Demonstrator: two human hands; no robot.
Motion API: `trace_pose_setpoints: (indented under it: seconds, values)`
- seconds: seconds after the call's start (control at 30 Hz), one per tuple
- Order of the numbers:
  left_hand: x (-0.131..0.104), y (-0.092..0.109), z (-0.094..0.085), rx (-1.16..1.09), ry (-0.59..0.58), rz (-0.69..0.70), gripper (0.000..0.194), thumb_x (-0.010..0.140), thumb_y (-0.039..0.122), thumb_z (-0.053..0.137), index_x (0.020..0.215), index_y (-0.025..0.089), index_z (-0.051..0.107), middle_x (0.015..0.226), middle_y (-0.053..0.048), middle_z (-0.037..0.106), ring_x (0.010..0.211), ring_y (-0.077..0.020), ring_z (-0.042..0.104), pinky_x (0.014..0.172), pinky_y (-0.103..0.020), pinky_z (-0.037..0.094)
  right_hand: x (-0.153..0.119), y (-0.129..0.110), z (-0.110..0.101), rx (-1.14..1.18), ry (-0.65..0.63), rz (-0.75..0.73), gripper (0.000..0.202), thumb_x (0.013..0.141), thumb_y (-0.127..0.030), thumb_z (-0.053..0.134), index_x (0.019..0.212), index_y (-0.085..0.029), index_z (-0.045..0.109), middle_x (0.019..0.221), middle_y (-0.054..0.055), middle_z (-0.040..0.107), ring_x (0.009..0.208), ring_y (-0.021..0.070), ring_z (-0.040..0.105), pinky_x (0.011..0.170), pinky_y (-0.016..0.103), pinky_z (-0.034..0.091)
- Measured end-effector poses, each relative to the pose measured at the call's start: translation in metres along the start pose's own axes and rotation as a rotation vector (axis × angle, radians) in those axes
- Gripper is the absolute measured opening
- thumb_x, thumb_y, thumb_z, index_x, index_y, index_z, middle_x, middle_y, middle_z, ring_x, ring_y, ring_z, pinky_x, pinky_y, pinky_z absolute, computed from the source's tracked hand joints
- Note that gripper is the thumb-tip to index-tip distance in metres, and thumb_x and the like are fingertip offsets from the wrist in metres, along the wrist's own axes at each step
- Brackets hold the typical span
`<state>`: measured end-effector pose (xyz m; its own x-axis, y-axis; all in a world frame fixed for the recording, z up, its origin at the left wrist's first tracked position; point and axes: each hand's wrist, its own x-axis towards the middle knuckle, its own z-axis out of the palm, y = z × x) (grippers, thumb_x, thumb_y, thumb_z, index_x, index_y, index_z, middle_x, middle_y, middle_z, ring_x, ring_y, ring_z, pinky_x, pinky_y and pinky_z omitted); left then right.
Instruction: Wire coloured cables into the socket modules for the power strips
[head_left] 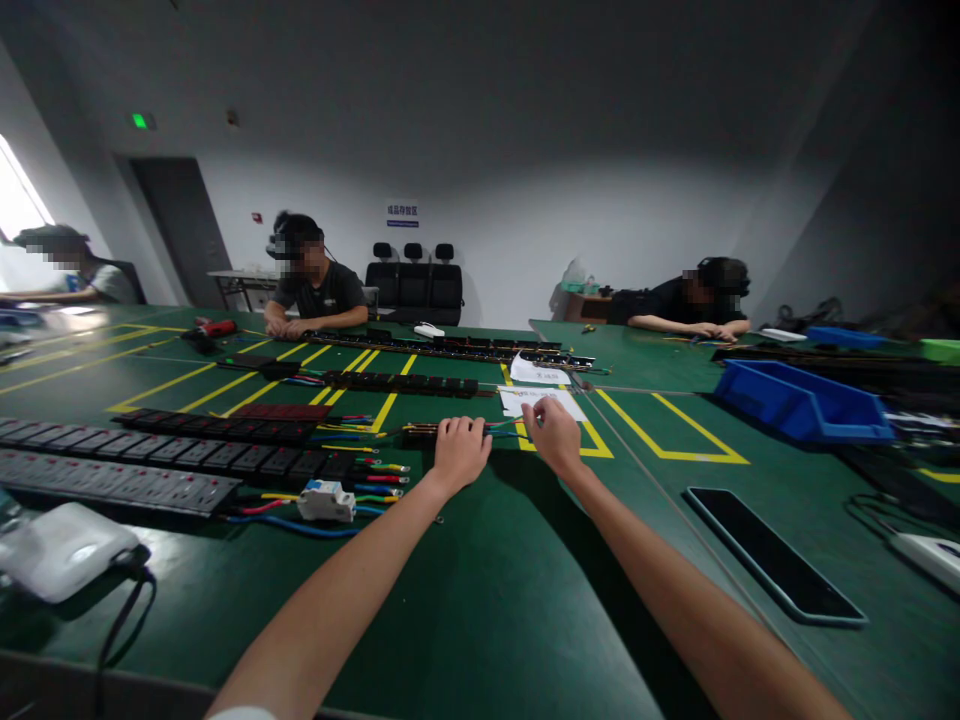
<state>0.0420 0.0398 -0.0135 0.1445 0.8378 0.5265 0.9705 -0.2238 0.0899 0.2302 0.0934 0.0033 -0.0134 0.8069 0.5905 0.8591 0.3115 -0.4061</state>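
Note:
My left hand (461, 452) rests over the right end of a short black strip (418, 434), fingers curled down onto it. Thin coloured wires (511, 424), green among them, run from that end toward my right hand (553, 434). The fingers of my right hand are pinched together at the wires' far ends; the exact tips are too small to make out. Just behind the right hand lies a printed white paper (510, 402). To the left are long black socket strips (172, 450) with coloured leads, and a white breaker (327, 502) is wired to the nearest one.
A phone (776, 555) lies near my right forearm, with a blue bin (802, 402) beyond it. More strips (405, 384) lie across the green table (495, 600). A white device (75, 550) with a cable is front left. Several people sit around the table.

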Motion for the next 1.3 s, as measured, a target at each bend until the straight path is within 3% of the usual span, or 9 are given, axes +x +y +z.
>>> trace_pose_setpoints:
  seconds: [0.13,0.23,0.4,0.53,0.67,0.8,0.93,1.03,1.3]
  values:
    - [0.000,-0.001,0.002,0.000,0.008,0.009,0.036,0.102,0.041,0.039,0.122,0.019,0.059,0.112,-0.011,0.066,0.108,-0.0254,0.056,0.101,-0.043,0.035,0.000,0.019,0.007,-0.037,-0.317,0.206,0.044,0.096,-0.057,0.044,0.083,-0.020,0.066,0.084,0.008,0.070,0.076,0.0211,0.061,0.059,0.026,0.030]
    - [0.000,-0.002,0.003,0.007,0.009,0.009,0.036,0.102,0.041,0.039,0.122,0.019,0.059,0.112,-0.010,0.066,0.108,-0.0252,0.057,0.101,-0.043,0.036,-0.001,0.026,0.011,-0.038,-0.408,0.188,0.046,0.097,-0.056,0.041,0.089,-0.021,0.070,0.091,0.010,0.072,0.083,0.0229,0.065,0.061,0.027,0.032]
    - [0.000,-0.003,0.003,0.011,0.027,0.019,0.036,0.102,0.041,0.040,0.122,0.019,0.059,0.111,-0.011,0.066,0.107,-0.0254,0.056,0.100,-0.043,0.036,0.001,0.028,0.017,0.080,-0.363,0.282,0.052,0.097,-0.057,0.037,0.100,-0.021,0.073,0.101,0.012,0.074,0.090,0.0251,0.067,0.067,0.028,0.039]
    - [0.000,-0.003,0.003,0.028,0.022,0.020,0.034,0.101,0.040,0.041,0.122,0.019,0.059,0.111,-0.011,0.066,0.107,-0.0254,0.057,0.098,-0.042,0.036,0.004,0.033,0.023,0.348,-0.214,0.282,0.047,0.090,-0.056,0.052,0.095,-0.015,0.074,0.094,0.012,0.075,0.087,0.0242,0.068,0.071,0.029,0.044]
    - [0.000,-0.003,0.005,0.052,0.039,0.024,0.034,0.101,0.040,0.043,0.121,0.018,0.059,0.111,-0.011,0.066,0.106,-0.0260,0.056,0.097,-0.042,0.036,0.004,0.025,0.023,0.406,0.023,0.166,0.044,0.085,-0.056,0.058,0.093,-0.015,0.073,0.088,0.010,0.072,0.079,0.0230,0.064,0.072,0.032,0.046]
    - [0.001,-0.004,0.006,0.046,0.044,0.028,0.032,0.101,0.039,0.043,0.120,0.019,0.059,0.111,-0.011,0.066,0.107,-0.0257,0.056,0.097,-0.042,0.036,0.002,0.007,0.016,0.342,0.163,-0.069,0.041,0.091,-0.046,0.053,0.112,-0.015,0.071,0.097,0.012,0.066,0.084,0.0237,0.060,0.079,0.036,0.048]
    - [0.001,-0.004,0.006,0.056,0.036,0.029,0.030,0.100,0.036,0.045,0.120,0.019,0.059,0.110,-0.011,0.066,0.106,-0.0261,0.057,0.095,-0.042,0.036,-0.003,-0.008,0.009,0.312,0.123,-0.305,0.046,0.089,-0.025,0.049,0.134,-0.018,0.060,0.107,0.013,0.062,0.099,0.0261,0.057,0.088,0.039,0.048]
    - [0.001,-0.004,0.006,0.065,0.030,0.034,0.030,0.099,0.035,0.045,0.120,0.018,0.059,0.111,-0.012,0.066,0.106,-0.0268,0.056,0.095,-0.042,0.036,-0.007,-0.014,0.008,0.265,0.062,-0.385,0.057,0.088,-0.024,0.051,0.145,-0.019,0.050,0.112,0.013,0.060,0.103,0.0268,0.056,0.091,0.040,0.048]
    - [0.001,-0.004,0.005,0.043,0.040,0.038,0.034,0.101,0.039,0.042,0.121,0.018,0.059,0.112,-0.011,0.066,0.108,-0.0263,0.056,0.098,-0.043,0.036,-0.009,0.009,0.017,0.128,0.043,-0.165,0.056,0.092,-0.037,0.050,0.142,-0.011,0.052,0.111,0.016,0.063,0.104,0.0290,0.056,0.092,0.040,0.045]
